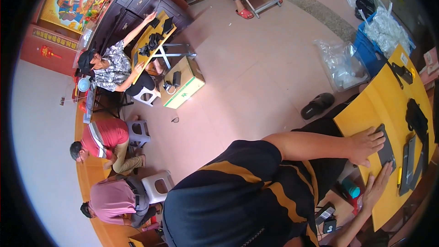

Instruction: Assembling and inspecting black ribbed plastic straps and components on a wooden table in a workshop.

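A flat black rectangular piece [386, 148], its exact kind unclear, lies on the yellow tabletop [361, 119] at the right. My left hand [366, 146] rests on its upper part with the fingers stretched out flat. At its lower end, the extended fingertips of my right hand [376, 187] touch the edge. Beside the piece lies a thin yellow stick-like tool [399, 176]. Farther across the table are long flat black pieces [409, 164] and a crumpled black item [416, 116].
More black pieces [402, 74] lie at the tabletop's upper end. Below the table edge stands a teal bottle [350, 187]. A blue crate [368, 48] with clear plastic and a dark slipper [317, 105] are on the floor. A cardboard box [185, 83] and several seated people are to the left.
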A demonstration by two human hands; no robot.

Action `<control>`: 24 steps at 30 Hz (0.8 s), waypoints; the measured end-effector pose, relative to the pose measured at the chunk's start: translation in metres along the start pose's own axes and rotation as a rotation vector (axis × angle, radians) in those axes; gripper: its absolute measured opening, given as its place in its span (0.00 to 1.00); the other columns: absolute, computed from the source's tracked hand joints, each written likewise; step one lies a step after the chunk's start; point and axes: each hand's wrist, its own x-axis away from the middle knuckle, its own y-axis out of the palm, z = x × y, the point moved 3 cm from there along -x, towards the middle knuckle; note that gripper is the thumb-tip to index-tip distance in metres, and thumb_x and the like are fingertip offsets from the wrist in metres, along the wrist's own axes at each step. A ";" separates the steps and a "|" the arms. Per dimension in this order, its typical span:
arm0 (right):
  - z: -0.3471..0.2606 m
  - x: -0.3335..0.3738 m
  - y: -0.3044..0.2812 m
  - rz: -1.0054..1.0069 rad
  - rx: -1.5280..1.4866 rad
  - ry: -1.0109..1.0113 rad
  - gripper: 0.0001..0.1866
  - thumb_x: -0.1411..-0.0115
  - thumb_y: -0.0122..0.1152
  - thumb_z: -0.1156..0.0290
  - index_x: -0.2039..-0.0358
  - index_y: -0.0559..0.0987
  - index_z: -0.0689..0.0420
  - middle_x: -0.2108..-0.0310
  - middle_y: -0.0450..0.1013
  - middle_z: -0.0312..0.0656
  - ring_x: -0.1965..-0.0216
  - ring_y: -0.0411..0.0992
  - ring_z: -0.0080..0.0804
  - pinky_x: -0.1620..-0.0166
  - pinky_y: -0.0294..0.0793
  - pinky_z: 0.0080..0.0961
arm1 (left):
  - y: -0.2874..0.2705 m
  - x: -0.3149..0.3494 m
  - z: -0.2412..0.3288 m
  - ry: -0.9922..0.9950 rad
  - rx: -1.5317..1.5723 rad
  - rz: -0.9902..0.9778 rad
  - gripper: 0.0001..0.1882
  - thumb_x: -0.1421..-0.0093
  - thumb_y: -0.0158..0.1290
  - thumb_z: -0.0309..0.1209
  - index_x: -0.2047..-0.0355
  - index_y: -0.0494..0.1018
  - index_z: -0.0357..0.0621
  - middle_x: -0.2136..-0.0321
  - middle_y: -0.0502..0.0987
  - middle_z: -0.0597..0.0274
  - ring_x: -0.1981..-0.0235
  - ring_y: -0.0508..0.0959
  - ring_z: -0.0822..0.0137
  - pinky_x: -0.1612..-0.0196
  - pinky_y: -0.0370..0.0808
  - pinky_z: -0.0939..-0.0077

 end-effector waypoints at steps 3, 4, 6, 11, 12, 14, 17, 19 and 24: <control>0.021 0.013 -0.002 0.026 0.056 0.004 0.35 0.23 0.42 0.53 0.23 0.56 0.57 0.22 0.50 0.51 0.21 0.46 0.50 0.23 0.44 0.44 | 0.002 0.000 0.000 0.011 0.014 -0.027 0.50 0.39 0.54 0.59 0.27 0.58 0.33 0.24 0.54 0.43 0.22 0.46 0.48 0.23 0.39 0.43; 0.021 0.012 -0.004 0.031 0.067 -0.011 0.35 0.23 0.40 0.50 0.23 0.56 0.57 0.22 0.50 0.50 0.22 0.46 0.50 0.23 0.44 0.46 | 0.004 0.004 -0.004 0.015 -0.002 0.039 0.51 0.40 0.54 0.60 0.28 0.59 0.32 0.25 0.55 0.42 0.22 0.48 0.47 0.24 0.41 0.43; 0.025 0.014 -0.001 0.040 0.080 -0.004 0.36 0.23 0.40 0.50 0.23 0.55 0.56 0.22 0.50 0.50 0.22 0.46 0.51 0.24 0.44 0.47 | 0.002 0.004 -0.004 0.027 -0.017 0.109 0.53 0.41 0.55 0.62 0.29 0.61 0.31 0.26 0.57 0.42 0.23 0.50 0.46 0.25 0.43 0.43; 0.028 0.020 0.013 0.071 0.183 0.032 0.36 0.23 0.42 0.51 0.22 0.53 0.55 0.21 0.47 0.50 0.21 0.44 0.49 0.24 0.43 0.49 | -0.001 0.001 0.000 -0.007 0.036 -0.044 0.52 0.39 0.54 0.60 0.26 0.56 0.33 0.23 0.51 0.44 0.21 0.44 0.49 0.23 0.37 0.43; 0.019 0.017 0.015 0.103 0.202 0.051 0.36 0.24 0.42 0.50 0.22 0.52 0.54 0.21 0.46 0.49 0.21 0.43 0.49 0.24 0.42 0.52 | 0.001 0.001 -0.002 -0.007 0.032 -0.039 0.52 0.39 0.54 0.60 0.26 0.56 0.33 0.23 0.51 0.44 0.21 0.44 0.49 0.23 0.37 0.43; -0.011 0.005 0.009 0.132 0.180 0.026 0.42 0.26 0.38 0.41 0.22 0.51 0.55 0.20 0.44 0.48 0.20 0.41 0.48 0.24 0.40 0.55 | 0.004 0.002 -0.003 -0.010 0.020 -0.022 0.52 0.38 0.54 0.61 0.26 0.56 0.34 0.23 0.51 0.45 0.21 0.44 0.49 0.23 0.37 0.43; -0.051 -0.015 0.013 0.024 0.087 -0.096 0.44 0.27 0.37 0.37 0.22 0.51 0.55 0.20 0.45 0.48 0.20 0.41 0.48 0.23 0.38 0.54 | 0.003 0.000 -0.001 -0.001 -0.001 -0.021 0.51 0.38 0.53 0.62 0.26 0.57 0.35 0.23 0.52 0.45 0.21 0.44 0.49 0.23 0.36 0.43; -0.057 -0.025 0.018 0.004 0.041 -0.065 0.44 0.27 0.37 0.37 0.22 0.52 0.56 0.20 0.45 0.48 0.20 0.41 0.48 0.23 0.38 0.53 | 0.004 0.000 -0.002 -0.005 0.013 -0.038 0.50 0.37 0.52 0.62 0.26 0.57 0.37 0.23 0.52 0.46 0.21 0.44 0.49 0.23 0.36 0.43; -0.039 -0.021 0.027 -0.062 0.050 -0.065 0.43 0.27 0.37 0.38 0.22 0.53 0.56 0.21 0.46 0.48 0.20 0.41 0.48 0.23 0.38 0.52 | 0.001 0.001 -0.001 -0.019 -0.006 -0.063 0.49 0.36 0.51 0.60 0.26 0.56 0.37 0.23 0.51 0.46 0.21 0.44 0.49 0.23 0.35 0.44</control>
